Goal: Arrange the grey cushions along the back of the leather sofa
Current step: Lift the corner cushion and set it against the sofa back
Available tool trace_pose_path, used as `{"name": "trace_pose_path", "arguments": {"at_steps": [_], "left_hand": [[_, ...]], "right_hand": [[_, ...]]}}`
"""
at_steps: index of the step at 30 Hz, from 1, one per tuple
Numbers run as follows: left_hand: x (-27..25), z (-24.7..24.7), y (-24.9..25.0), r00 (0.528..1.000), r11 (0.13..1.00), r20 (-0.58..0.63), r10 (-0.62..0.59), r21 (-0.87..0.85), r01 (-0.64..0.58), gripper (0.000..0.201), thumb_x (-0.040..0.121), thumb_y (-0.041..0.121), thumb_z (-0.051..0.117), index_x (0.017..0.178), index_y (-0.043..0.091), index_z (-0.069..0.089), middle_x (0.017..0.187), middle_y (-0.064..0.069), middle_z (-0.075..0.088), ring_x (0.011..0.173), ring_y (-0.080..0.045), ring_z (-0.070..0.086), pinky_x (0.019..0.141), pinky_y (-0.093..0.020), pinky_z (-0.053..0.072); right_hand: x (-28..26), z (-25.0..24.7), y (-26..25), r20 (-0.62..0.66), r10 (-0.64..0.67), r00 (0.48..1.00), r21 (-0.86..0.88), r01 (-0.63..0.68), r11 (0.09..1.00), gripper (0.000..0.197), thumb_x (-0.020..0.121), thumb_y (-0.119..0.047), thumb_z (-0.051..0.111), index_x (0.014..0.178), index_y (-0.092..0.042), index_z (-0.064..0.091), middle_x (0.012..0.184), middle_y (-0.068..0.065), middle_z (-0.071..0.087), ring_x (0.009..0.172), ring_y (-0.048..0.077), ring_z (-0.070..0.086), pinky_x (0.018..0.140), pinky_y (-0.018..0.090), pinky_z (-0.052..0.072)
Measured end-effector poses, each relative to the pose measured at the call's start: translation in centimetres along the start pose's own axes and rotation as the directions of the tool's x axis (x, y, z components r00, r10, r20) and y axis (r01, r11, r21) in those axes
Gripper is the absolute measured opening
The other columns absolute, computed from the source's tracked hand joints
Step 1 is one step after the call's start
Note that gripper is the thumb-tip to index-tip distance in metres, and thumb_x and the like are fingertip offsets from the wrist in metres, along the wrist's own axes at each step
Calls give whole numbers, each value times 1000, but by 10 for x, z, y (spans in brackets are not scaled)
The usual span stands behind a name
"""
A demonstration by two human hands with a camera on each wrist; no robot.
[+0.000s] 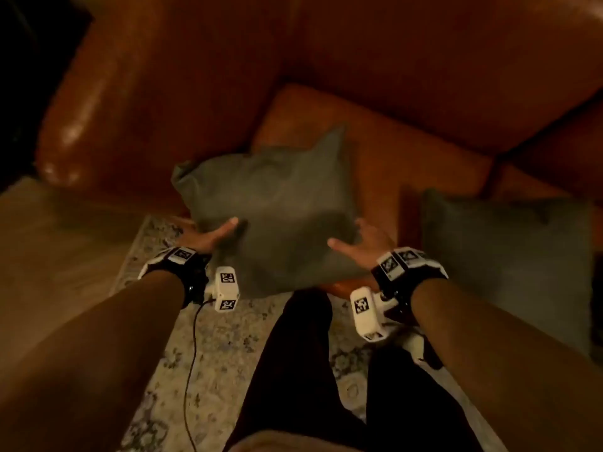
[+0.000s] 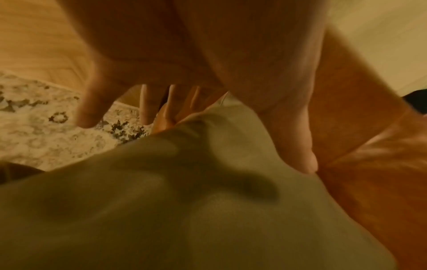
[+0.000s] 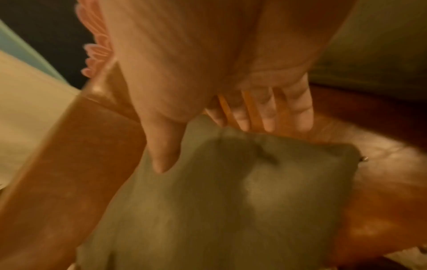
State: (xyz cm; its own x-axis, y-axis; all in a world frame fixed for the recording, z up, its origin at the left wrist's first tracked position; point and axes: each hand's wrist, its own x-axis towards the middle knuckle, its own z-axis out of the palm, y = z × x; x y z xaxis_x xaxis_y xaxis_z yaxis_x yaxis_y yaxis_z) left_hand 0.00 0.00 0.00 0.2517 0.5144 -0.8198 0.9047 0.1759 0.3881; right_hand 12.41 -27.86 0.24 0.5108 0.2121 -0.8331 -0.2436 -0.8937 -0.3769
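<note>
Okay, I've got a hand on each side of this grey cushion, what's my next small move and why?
Probably close both hands on the grey cushion and lift it toward the sofa back. The left hand and right hand flank it with fingers spread, not yet gripping, and it lies flat at the seat's front edge, away from the backrest. A second cushion waits to the right.

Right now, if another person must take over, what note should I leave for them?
Left hand: open, at the left edge of the near cushion, thumb on top.
Right hand: open, at its right edge, fingers straight.
Near cushion: on the seat front of the leather sofa, not at the back.
Second cushion: on the seat to the right.
Done: nothing placed yet.
Left: stand both cushions against the sofa back.
</note>
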Motion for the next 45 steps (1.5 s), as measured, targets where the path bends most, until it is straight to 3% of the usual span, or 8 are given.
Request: {"name": "trace_pose_path", "arguments": {"at_steps": [4, 8, 16, 26, 31, 34, 40, 45], "left_hand": [[45, 9, -5, 1000, 999, -28, -1, -54, 0, 88, 73, 43, 87, 149, 20, 50, 145, -3, 60, 129, -32, 61, 105, -54, 49], [78, 11, -16, 997, 975, 37, 62, -216, -53, 91, 58, 38, 90, 141, 17, 58, 122, 2, 70, 111, -22, 69, 103, -47, 52], [48, 24, 27, 965, 955, 126, 230, -218, -199, 103, 34, 30, 101, 128, 9, 65, 106, 1, 80, 94, -13, 78, 98, -51, 57], [47, 115, 238, 616, 629, 150, 774, -66, -774, 122, 46, 2, 100, 146, 0, 31, 142, -8, 57, 129, -17, 59, 108, -21, 47], [105, 168, 261, 713, 723, 296, 636, 94, -684, 140, 29, 30, 101, 149, 6, 33, 148, -5, 54, 137, -19, 53, 118, -38, 40], [122, 171, 252, 751, 757, 277, 600, 107, -645, 130, 36, 18, 102, 147, 4, 37, 147, -8, 56, 136, -20, 54, 117, -38, 41], [108, 166, 236, 696, 721, 298, 654, 34, -692, 115, 48, -5, 95, 147, -1, 37, 138, -6, 58, 124, -14, 56, 94, -3, 46], [110, 176, 266, 693, 735, 326, 643, -10, -678, 139, 21, 38, 102, 143, 8, 41, 143, -7, 59, 131, -20, 59, 112, -41, 47]], "right_hand": [[71, 8, -17, -15, 62, 998, 146, -59, 988, 168, 20, -88, 76, 161, -23, 12, 166, 6, 31, 149, 32, 37, 120, 51, 34], [115, 4, -37, -60, 90, 994, 202, -76, 976, 148, 50, -67, 88, 163, -18, 5, 166, 7, 28, 150, 32, 34, 122, 46, 30], [86, -26, -17, -142, -11, 990, 505, 82, 859, 124, 34, -55, 96, 144, -27, 47, 135, -9, 64, 123, 15, 63, 110, 39, 49], [84, -172, 7, -694, -14, 720, 523, 518, 677, 120, 53, -24, 98, 151, -17, 29, 146, -4, 50, 132, 10, 52, 115, 33, 41], [140, -178, 43, -637, 15, 770, 528, 422, 737, 123, 50, -31, 98, 152, -10, 31, 149, 2, 53, 132, 10, 52, 110, 16, 37], [154, -170, 47, -652, 20, 758, 515, 423, 745, 114, 51, -32, 97, 147, -9, 40, 141, 0, 58, 124, 7, 54, 98, 7, 34], [147, -151, 59, -600, 124, 791, 669, 410, 619, 121, 36, -61, 97, 139, -19, 50, 132, -1, 69, 121, 16, 67, 104, 52, 53], [160, -162, 60, -560, 113, 821, 679, 377, 630, 129, 29, -63, 98, 141, -31, 43, 135, -6, 66, 123, 18, 65, 105, 55, 51]]}}
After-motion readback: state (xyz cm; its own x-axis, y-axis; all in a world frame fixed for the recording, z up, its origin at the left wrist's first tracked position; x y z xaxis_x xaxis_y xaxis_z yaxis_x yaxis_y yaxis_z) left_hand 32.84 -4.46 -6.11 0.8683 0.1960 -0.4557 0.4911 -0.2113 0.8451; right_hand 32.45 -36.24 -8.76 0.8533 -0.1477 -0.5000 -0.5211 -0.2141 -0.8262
